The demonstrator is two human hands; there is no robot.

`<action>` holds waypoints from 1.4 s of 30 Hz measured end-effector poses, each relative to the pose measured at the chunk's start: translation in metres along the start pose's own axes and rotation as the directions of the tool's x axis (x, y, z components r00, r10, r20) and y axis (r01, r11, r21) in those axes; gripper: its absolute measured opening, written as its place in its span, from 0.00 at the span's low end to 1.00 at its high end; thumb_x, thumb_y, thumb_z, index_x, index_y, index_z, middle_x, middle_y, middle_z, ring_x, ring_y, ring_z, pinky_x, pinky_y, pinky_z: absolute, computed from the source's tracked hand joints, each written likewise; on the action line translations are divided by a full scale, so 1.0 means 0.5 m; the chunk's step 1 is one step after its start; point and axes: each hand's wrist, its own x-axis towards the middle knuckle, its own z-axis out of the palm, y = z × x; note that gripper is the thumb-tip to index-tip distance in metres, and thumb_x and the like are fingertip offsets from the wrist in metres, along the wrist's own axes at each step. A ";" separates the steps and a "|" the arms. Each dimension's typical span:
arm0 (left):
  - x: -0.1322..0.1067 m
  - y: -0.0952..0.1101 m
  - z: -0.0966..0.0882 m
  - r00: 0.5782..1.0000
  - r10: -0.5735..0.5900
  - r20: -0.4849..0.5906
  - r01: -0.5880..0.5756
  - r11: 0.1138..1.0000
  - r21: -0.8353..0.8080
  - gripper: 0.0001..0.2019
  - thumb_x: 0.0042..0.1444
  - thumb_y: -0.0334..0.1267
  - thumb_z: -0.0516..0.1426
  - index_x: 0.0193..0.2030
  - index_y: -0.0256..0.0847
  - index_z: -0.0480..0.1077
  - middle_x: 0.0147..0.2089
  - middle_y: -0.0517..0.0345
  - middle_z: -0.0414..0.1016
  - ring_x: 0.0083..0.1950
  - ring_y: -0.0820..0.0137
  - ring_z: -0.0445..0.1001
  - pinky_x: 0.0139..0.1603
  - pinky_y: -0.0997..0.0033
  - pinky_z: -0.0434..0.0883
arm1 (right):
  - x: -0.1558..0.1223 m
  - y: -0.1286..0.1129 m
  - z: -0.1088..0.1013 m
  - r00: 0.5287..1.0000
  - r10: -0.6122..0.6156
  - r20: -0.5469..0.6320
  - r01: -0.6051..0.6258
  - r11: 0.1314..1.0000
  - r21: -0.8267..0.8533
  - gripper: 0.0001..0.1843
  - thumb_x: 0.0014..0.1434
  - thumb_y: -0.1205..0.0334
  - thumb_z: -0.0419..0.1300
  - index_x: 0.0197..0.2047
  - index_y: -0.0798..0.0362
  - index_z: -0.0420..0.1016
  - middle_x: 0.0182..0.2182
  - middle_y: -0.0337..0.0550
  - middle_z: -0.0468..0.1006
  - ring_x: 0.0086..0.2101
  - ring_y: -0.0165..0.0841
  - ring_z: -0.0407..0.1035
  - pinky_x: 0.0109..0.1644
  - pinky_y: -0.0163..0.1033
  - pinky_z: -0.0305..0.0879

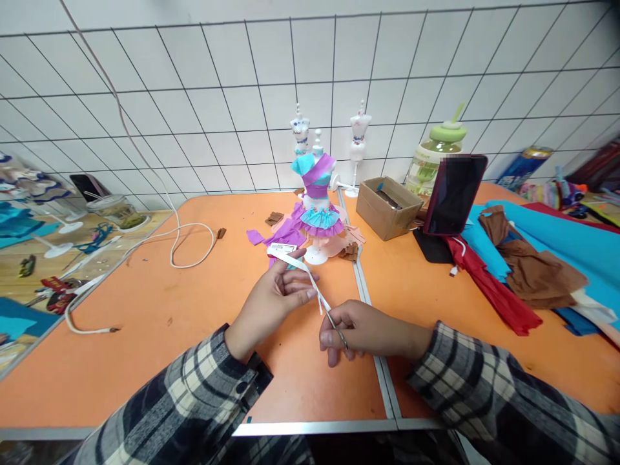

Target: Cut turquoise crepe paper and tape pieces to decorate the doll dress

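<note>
My left hand (271, 294) is closed around a narrow white strip (293, 260), whose far end sticks out past my fingertips toward the back of the table. Small metal scissors (331, 319) are gripped in my right hand (353, 328), their tips close to the strip's near end; whether the blades touch it I cannot tell. Just beyond my hands stands a miniature dress form (316, 187) on a white base, dressed in a purple and turquoise top and a ruffled skirt. Purple fabric scraps (285, 234) lie around its base.
Two more small dress forms (299, 132) stand by the tiled wall. To the right are a cardboard box (387, 210), a phone (456, 197) on a stand, a green-lidded bottle (426, 161) and piled fabrics (537, 258). A white cable (194, 266) loops across the left side.
</note>
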 end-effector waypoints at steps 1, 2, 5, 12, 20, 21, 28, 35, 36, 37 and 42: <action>0.000 0.000 0.000 1.000 0.011 -0.012 -0.010 1.000 0.002 0.36 0.47 0.32 0.68 0.64 0.42 0.62 0.40 0.56 0.78 0.41 0.70 0.76 0.47 0.68 0.72 | 0.000 0.000 0.000 1.000 0.001 -0.006 -0.001 1.000 0.002 0.17 0.57 0.49 0.61 0.34 0.57 0.73 0.27 0.43 0.80 0.20 0.23 0.64 0.25 0.29 0.61; 0.000 0.001 0.001 0.999 0.018 -0.027 -0.018 1.000 0.005 0.35 0.48 0.33 0.67 0.64 0.41 0.63 0.38 0.58 0.78 0.39 0.71 0.76 0.46 0.69 0.72 | 0.000 0.000 0.001 1.000 0.004 -0.011 -0.004 1.000 0.004 0.17 0.57 0.49 0.61 0.34 0.57 0.73 0.27 0.43 0.81 0.20 0.23 0.64 0.25 0.29 0.61; -0.001 0.001 0.004 0.996 0.038 -0.079 -0.037 0.999 0.012 0.33 0.49 0.34 0.67 0.62 0.40 0.64 0.32 0.62 0.76 0.34 0.74 0.74 0.43 0.72 0.71 | 0.001 0.001 0.001 1.000 0.012 -0.013 -0.012 1.000 0.002 0.17 0.57 0.49 0.61 0.34 0.57 0.73 0.29 0.44 0.81 0.21 0.24 0.65 0.24 0.29 0.61; -0.009 -0.001 0.017 0.980 0.106 -0.169 -0.112 0.993 -0.027 0.32 0.49 0.35 0.67 0.62 0.43 0.65 0.34 0.62 0.74 0.34 0.74 0.73 0.41 0.71 0.74 | 0.001 0.007 -0.001 1.000 0.022 0.004 -0.022 1.000 0.008 0.18 0.57 0.48 0.61 0.37 0.57 0.74 0.32 0.45 0.82 0.22 0.24 0.67 0.25 0.29 0.62; 0.008 0.006 -0.015 0.977 0.086 -0.194 -0.108 0.989 -0.104 0.32 0.47 0.32 0.67 0.59 0.43 0.65 0.40 0.60 0.72 0.39 0.74 0.73 0.39 0.74 0.73 | -0.006 0.005 0.000 1.000 -0.027 0.010 0.028 0.999 -0.039 0.20 0.55 0.47 0.63 0.39 0.56 0.77 0.31 0.45 0.81 0.29 0.29 0.71 0.33 0.32 0.65; 0.008 0.004 -0.015 0.983 0.075 -0.168 -0.095 0.989 -0.112 0.31 0.45 0.30 0.68 0.58 0.42 0.66 0.39 0.60 0.72 0.38 0.74 0.72 0.39 0.75 0.72 | -0.007 0.004 0.000 0.999 -0.046 0.014 0.046 0.999 -0.029 0.20 0.54 0.47 0.63 0.39 0.56 0.77 0.29 0.44 0.80 0.30 0.29 0.71 0.34 0.33 0.65; 0.003 0.000 -0.004 0.993 0.044 -0.110 -0.062 0.985 -0.163 0.33 0.44 0.28 0.67 0.58 0.41 0.65 0.40 0.59 0.70 0.38 0.74 0.71 0.39 0.73 0.72 | -0.004 0.001 0.005 0.962 -0.199 -0.187 0.202 0.979 -0.001 0.18 0.54 0.49 0.64 0.38 0.57 0.76 0.29 0.44 0.79 0.30 0.31 0.72 0.36 0.36 0.67; -0.003 -0.017 0.009 0.998 0.032 -0.053 -0.040 0.989 -0.140 0.26 0.47 0.30 0.67 0.54 0.41 0.66 0.44 0.57 0.70 0.44 0.71 0.73 0.44 0.70 0.73 | 0.025 -0.002 0.002 0.845 -0.131 -0.519 0.199 0.977 0.077 0.24 0.52 0.51 0.65 0.48 0.55 0.73 0.41 0.47 0.80 0.36 0.34 0.74 0.34 0.37 0.70; -0.005 -0.021 0.012 0.998 0.027 -0.050 -0.034 0.990 -0.134 0.23 0.48 0.31 0.67 0.51 0.40 0.67 0.44 0.56 0.70 0.45 0.69 0.73 0.45 0.69 0.73 | 0.027 -0.002 0.002 0.851 -0.125 -0.510 0.202 0.975 0.097 0.25 0.51 0.51 0.66 0.49 0.55 0.73 0.40 0.47 0.80 0.35 0.34 0.74 0.32 0.36 0.70; -0.006 -0.025 0.015 0.999 0.018 -0.048 -0.024 0.991 -0.128 0.22 0.48 0.32 0.67 0.50 0.40 0.68 0.45 0.55 0.70 0.47 0.68 0.73 0.46 0.68 0.73 | 0.029 -0.003 0.002 0.848 -0.134 -0.513 0.217 0.971 0.105 0.25 0.50 0.52 0.66 0.49 0.55 0.74 0.38 0.46 0.80 0.35 0.33 0.74 0.32 0.36 0.69; -0.009 -0.030 0.021 0.999 -0.015 -0.035 0.011 0.994 -0.112 0.24 0.48 0.33 0.67 0.53 0.41 0.67 0.46 0.55 0.70 0.50 0.64 0.74 0.48 0.64 0.73 | 0.037 0.005 0.004 0.800 -0.222 -0.558 0.288 0.957 0.033 0.19 0.50 0.59 0.65 0.45 0.57 0.76 0.30 0.41 0.78 0.31 0.29 0.70 0.38 0.36 0.68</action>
